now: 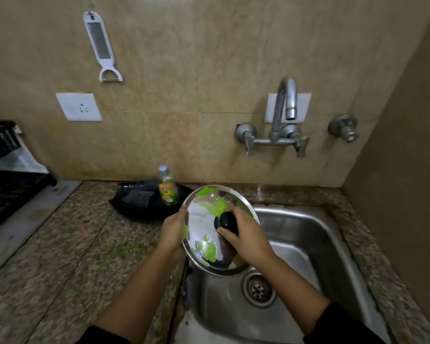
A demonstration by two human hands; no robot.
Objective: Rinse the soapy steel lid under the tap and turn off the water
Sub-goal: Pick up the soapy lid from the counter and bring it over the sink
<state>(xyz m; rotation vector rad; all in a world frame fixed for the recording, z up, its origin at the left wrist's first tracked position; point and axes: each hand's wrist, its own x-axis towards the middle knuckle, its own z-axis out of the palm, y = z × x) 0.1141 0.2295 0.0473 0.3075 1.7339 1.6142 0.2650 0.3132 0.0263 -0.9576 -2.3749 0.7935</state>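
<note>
The round steel lid, smeared with green soap, is held tilted over the left edge of the sink. My left hand grips its left rim. My right hand closes around the black knob at its centre. The wall tap stands up and to the right of the lid, with lever handles either side; I see no water coming from the spout.
A green dish-soap bottle and a black tray with a scrubber sit behind the lid on the granite counter. A black dish rack is at far left. The drain lies below the lid.
</note>
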